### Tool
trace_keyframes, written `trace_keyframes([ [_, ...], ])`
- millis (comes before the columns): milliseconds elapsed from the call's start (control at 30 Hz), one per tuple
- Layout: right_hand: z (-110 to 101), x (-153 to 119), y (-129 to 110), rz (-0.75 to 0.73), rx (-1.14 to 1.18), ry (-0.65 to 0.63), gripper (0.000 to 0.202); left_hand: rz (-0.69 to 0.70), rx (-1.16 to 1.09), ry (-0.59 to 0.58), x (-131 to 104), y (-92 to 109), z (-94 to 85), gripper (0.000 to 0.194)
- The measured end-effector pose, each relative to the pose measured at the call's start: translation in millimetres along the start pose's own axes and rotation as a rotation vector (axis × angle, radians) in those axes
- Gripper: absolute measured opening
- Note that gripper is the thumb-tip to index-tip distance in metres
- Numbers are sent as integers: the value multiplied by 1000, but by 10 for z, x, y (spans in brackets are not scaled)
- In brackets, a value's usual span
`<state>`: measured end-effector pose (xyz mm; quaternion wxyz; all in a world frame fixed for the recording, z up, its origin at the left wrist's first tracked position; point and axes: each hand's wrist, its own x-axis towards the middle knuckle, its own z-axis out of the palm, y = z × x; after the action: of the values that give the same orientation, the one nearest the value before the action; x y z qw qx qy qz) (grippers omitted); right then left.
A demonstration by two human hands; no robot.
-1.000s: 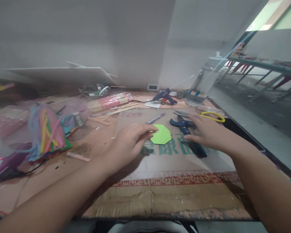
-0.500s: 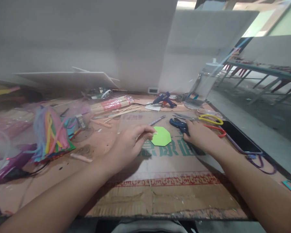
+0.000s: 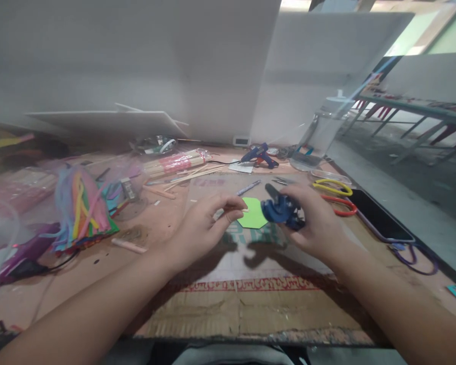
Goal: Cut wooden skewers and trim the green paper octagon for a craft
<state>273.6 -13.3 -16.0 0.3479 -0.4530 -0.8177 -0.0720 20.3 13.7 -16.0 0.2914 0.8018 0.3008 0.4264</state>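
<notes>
My left hand is closed, thumb and forefinger pinching a short pale wooden stick whose tip just shows. Just beyond those fingertips lies a bright green octagon of card or foam on the cardboard sheet. Held above the sheet in my right hand is a dark blue plier-like cutter; motion blur hides its exact kind. It points left, its shadow falling on the cardboard. A pen rests behind the green octagon.
Scissors with yellow and red handles and a phone lie right. A blue glue gun and clear container stand behind. Left are bundled sticks, colourful pipe cleaners and a purple glue gun.
My right hand has lifted the dark blue cutter off the table and brought it left and nearer, beside the green octagon. My left hand keeps its pinch, almost unmoved.
</notes>
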Motion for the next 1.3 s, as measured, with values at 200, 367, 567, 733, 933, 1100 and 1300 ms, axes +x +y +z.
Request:
trace_keyframes([
  [200, 57, -14, -80, -105, -6, -72, 48, 80, 15, -19, -13, 24, -3, 6],
  [367, 83, -15, -93, -148, -29, -108, 44, 186, 84, -34, -8, 53, -29, 8],
  [567, 79, -29, -155, -187, -52, -134, 38, 212, 137, -92, 4, 64, -61, 12],
  [733, 74, -46, -136, -266, -95, -93, 36, 215, 124, -90, 8, 56, -56, 10],
  [933, 59, -32, -103, -333, -147, -78, 36, 197, 92, -116, 6, 61, -58, 10],
  [1100, 40, -19, -104, -338, -180, -52, 35, 146, 60, -112, 7, 65, -64, 8],
  [1300, 23, -20, -109, -365, -201, -31, 33, 153, 38, -120, 16, 65, -61, 9],
])
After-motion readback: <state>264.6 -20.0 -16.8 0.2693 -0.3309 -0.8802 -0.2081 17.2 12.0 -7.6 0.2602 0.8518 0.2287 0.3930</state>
